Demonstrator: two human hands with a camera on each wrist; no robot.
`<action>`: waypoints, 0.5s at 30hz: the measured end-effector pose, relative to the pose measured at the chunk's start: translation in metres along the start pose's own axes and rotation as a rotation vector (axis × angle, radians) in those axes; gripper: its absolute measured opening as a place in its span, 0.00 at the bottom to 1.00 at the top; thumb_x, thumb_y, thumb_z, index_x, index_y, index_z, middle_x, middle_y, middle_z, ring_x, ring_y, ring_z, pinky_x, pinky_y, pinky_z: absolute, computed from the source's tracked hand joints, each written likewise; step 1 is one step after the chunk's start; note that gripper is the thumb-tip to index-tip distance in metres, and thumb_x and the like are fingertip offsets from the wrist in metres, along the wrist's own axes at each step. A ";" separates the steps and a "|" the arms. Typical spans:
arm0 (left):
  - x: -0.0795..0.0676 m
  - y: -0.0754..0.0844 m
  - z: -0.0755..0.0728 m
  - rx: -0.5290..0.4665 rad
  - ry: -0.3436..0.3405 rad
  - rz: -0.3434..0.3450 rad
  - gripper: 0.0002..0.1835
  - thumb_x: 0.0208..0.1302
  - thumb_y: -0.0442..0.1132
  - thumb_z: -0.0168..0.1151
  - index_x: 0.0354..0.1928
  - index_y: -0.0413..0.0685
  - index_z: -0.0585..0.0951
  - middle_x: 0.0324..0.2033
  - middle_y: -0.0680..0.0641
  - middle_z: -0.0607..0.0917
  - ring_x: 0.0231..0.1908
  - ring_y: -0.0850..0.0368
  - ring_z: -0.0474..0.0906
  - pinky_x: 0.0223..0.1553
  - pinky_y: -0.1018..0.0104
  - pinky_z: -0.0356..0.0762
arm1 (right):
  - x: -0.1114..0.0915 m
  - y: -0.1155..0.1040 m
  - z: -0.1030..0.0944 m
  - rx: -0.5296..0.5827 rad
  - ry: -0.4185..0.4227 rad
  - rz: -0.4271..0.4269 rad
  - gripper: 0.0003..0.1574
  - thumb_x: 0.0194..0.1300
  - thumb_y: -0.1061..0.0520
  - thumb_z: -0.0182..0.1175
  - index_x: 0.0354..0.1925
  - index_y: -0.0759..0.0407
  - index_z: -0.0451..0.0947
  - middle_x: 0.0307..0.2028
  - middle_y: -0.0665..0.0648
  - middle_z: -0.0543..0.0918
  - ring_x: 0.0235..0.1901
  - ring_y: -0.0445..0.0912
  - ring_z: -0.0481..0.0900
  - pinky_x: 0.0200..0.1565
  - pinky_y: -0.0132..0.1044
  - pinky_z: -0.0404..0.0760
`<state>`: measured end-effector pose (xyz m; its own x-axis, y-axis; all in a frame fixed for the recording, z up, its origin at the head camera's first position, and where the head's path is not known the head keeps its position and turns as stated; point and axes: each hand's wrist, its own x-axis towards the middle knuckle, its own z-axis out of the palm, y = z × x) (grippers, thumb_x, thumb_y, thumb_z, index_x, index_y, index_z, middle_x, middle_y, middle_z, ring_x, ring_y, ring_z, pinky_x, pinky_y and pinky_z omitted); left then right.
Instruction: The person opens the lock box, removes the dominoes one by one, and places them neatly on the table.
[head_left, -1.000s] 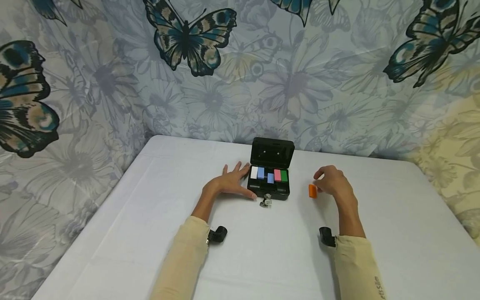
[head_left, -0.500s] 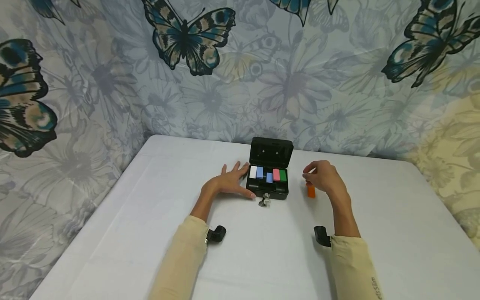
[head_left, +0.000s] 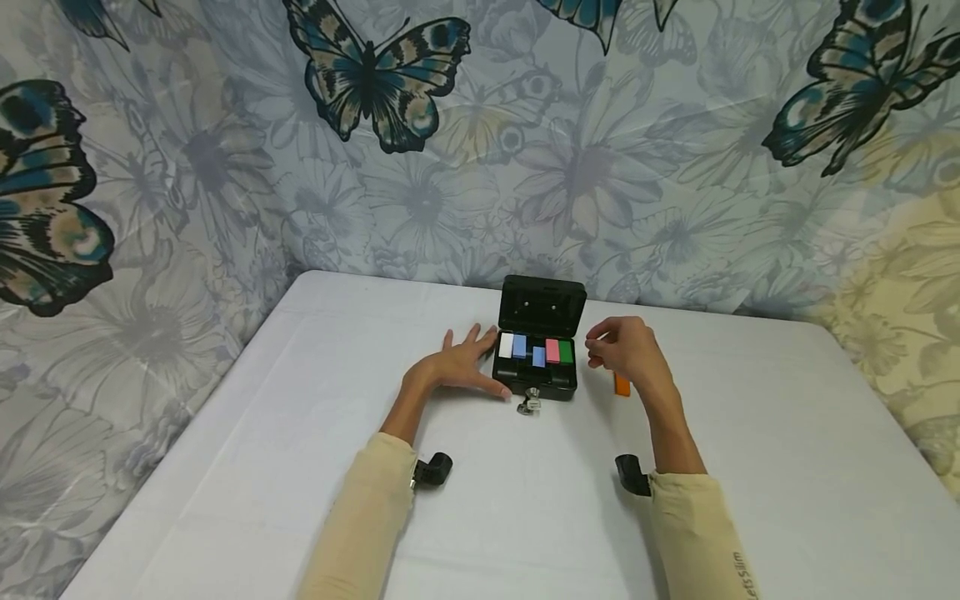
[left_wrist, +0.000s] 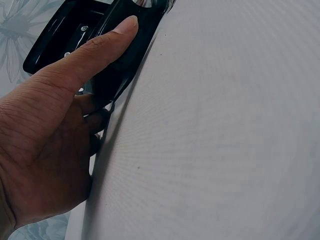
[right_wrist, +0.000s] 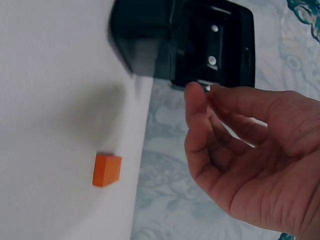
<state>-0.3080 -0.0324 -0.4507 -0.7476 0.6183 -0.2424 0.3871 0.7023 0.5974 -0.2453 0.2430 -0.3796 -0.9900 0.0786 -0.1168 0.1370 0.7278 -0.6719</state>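
Note:
A small black cash box point(head_left: 557, 388) stands on the white table with its lid point(head_left: 542, 305) raised. Several coloured blocks sit inside: white, blue, pink point(head_left: 552, 351) and green point(head_left: 566, 352) ones. My left hand point(head_left: 454, 365) rests against the box's left side with fingers spread, the thumb along its front corner. Just right of the box hovers my right hand point(head_left: 626, 350), fingers loosely curled and thumb near the index fingertip; no thing shows between them. An orange block point(right_wrist: 107, 170) lies on the table below the right hand, apart from it.
Shiny metal keys point(head_left: 529, 402) hang at the box's front. The white tabletop point(head_left: 517, 517) reaches a butterfly-patterned cloth wall point(head_left: 420, 200) at the back. A black wrist camera point(head_left: 633, 475) is worn on the right forearm, another point(head_left: 433, 469) on the left.
My right hand has moved left from beside the orange block towards the box, and the block stays on the table. The left hand keeps its place against the box.

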 end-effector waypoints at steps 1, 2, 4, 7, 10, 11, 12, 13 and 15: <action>0.000 0.000 0.000 0.000 0.000 0.000 0.65 0.58 0.62 0.74 0.85 0.49 0.43 0.86 0.47 0.42 0.85 0.49 0.28 0.81 0.38 0.16 | 0.000 -0.001 0.002 0.005 0.008 -0.009 0.14 0.75 0.60 0.59 0.51 0.70 0.82 0.34 0.65 0.90 0.40 0.61 0.90 0.35 0.33 0.79; 0.000 0.000 0.000 -0.001 0.000 0.000 0.65 0.58 0.62 0.74 0.85 0.49 0.43 0.86 0.47 0.42 0.85 0.49 0.28 0.82 0.38 0.16 | -0.001 -0.002 0.003 0.008 0.016 -0.021 0.14 0.75 0.61 0.59 0.51 0.71 0.82 0.34 0.65 0.90 0.40 0.61 0.90 0.35 0.32 0.78; 0.000 0.000 0.000 -0.004 0.002 -0.001 0.65 0.58 0.62 0.74 0.85 0.49 0.44 0.86 0.47 0.42 0.85 0.49 0.28 0.82 0.38 0.16 | -0.001 -0.004 0.007 0.019 0.030 -0.043 0.13 0.75 0.62 0.58 0.50 0.71 0.83 0.36 0.67 0.90 0.40 0.62 0.90 0.35 0.32 0.78; 0.001 0.000 0.000 -0.009 0.005 -0.002 0.65 0.58 0.62 0.74 0.85 0.49 0.44 0.86 0.47 0.43 0.86 0.48 0.28 0.82 0.37 0.17 | 0.000 -0.007 0.014 0.031 0.046 -0.080 0.12 0.75 0.63 0.57 0.49 0.71 0.83 0.39 0.68 0.89 0.39 0.61 0.91 0.36 0.33 0.78; 0.001 0.001 0.000 -0.012 0.004 -0.001 0.64 0.58 0.61 0.74 0.85 0.49 0.45 0.86 0.47 0.43 0.85 0.48 0.28 0.82 0.37 0.17 | 0.002 -0.009 0.020 0.054 0.058 -0.113 0.11 0.75 0.63 0.58 0.48 0.71 0.83 0.40 0.68 0.89 0.35 0.58 0.91 0.35 0.32 0.78; 0.001 0.001 0.000 -0.011 0.004 -0.003 0.64 0.58 0.62 0.74 0.85 0.49 0.44 0.86 0.47 0.43 0.86 0.48 0.28 0.82 0.37 0.17 | 0.002 -0.009 0.022 0.063 0.059 -0.126 0.11 0.75 0.63 0.59 0.48 0.71 0.83 0.40 0.69 0.89 0.34 0.56 0.91 0.34 0.32 0.79; 0.001 0.001 0.000 -0.010 0.005 -0.005 0.64 0.58 0.62 0.74 0.85 0.49 0.44 0.86 0.47 0.43 0.86 0.48 0.28 0.82 0.37 0.17 | 0.003 -0.010 0.023 0.074 0.060 -0.135 0.11 0.75 0.64 0.59 0.48 0.71 0.83 0.40 0.69 0.89 0.33 0.54 0.91 0.34 0.31 0.79; 0.001 0.001 0.000 -0.009 0.005 -0.006 0.64 0.58 0.62 0.74 0.85 0.49 0.45 0.86 0.47 0.43 0.86 0.48 0.28 0.82 0.37 0.17 | 0.004 -0.011 0.025 0.084 0.063 -0.145 0.11 0.74 0.64 0.60 0.48 0.71 0.83 0.40 0.69 0.89 0.32 0.53 0.91 0.34 0.30 0.80; 0.002 0.001 0.000 -0.006 0.005 -0.007 0.64 0.58 0.62 0.74 0.85 0.49 0.44 0.86 0.47 0.43 0.86 0.48 0.28 0.82 0.37 0.17 | 0.005 -0.012 0.028 0.098 0.073 -0.163 0.10 0.74 0.65 0.60 0.47 0.72 0.83 0.41 0.70 0.89 0.32 0.51 0.90 0.34 0.28 0.81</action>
<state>-0.3090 -0.0308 -0.4507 -0.7531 0.6113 -0.2431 0.3785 0.7048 0.6000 -0.2509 0.2157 -0.3927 -0.9986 0.0169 0.0504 -0.0264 0.6654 -0.7460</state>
